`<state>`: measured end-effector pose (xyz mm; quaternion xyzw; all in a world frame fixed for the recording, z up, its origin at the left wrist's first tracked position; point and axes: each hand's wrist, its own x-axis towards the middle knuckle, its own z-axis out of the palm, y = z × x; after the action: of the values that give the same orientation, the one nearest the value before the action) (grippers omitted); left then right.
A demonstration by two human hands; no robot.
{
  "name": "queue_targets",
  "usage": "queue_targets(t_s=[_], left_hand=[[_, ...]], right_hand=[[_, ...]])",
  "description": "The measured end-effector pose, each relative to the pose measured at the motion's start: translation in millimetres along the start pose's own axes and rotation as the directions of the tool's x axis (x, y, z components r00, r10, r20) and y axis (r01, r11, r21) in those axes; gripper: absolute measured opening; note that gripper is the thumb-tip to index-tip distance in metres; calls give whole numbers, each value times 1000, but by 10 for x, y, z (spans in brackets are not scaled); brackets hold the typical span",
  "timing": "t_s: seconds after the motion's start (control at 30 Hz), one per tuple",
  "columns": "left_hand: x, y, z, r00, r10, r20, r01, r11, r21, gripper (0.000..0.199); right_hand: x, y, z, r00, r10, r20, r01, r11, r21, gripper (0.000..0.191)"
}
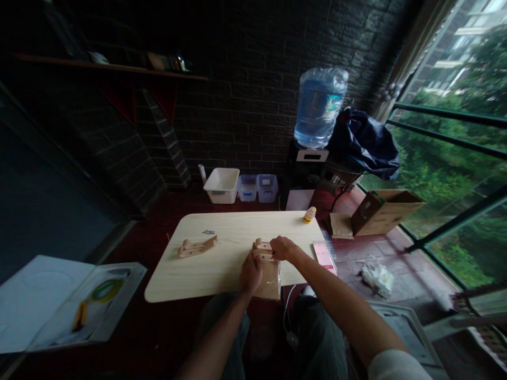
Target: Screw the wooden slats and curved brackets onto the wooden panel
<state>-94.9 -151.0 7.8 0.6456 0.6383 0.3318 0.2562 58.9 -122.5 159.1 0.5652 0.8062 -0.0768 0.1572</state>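
Observation:
A small wooden piece with holes and two parallel bars (264, 252) lies at the far end of a brown, shiny flat board or package (268, 282), which hangs over the table's near edge. My left hand (251, 273) is closed at the near left side of the wooden piece, thumb against it. From the right, my right hand (282, 248) has its fingers curled down around the piece's right end; the fingertips are partly hidden. Farther left on the table rests a similar wooden piece (197, 246). Behind it are small dark metal parts (208, 232), too small to name.
The pale wooden table (178, 279) has a yellow-capped bottle (309, 215) at its back right corner and a pink booklet (324, 256) on the right. An open white case (106, 301) stands at left. Bins (222, 186), a water dispenser (307, 169) and a cardboard box (380, 214) stand beyond.

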Motion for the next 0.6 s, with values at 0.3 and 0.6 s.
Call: queue_targets(t_s=[0.3, 0.6], left_hand=[[4, 37, -25, 999, -21, 26, 22, 999, -30, 42], [6, 37, -39, 1000, -2, 30, 4, 999, -51, 44]], right_hand=[[51, 29, 46, 1000, 0, 6, -1, 1000, 12, 43], [44, 3, 14, 999, 50, -9, -50, 998, 37, 46]])
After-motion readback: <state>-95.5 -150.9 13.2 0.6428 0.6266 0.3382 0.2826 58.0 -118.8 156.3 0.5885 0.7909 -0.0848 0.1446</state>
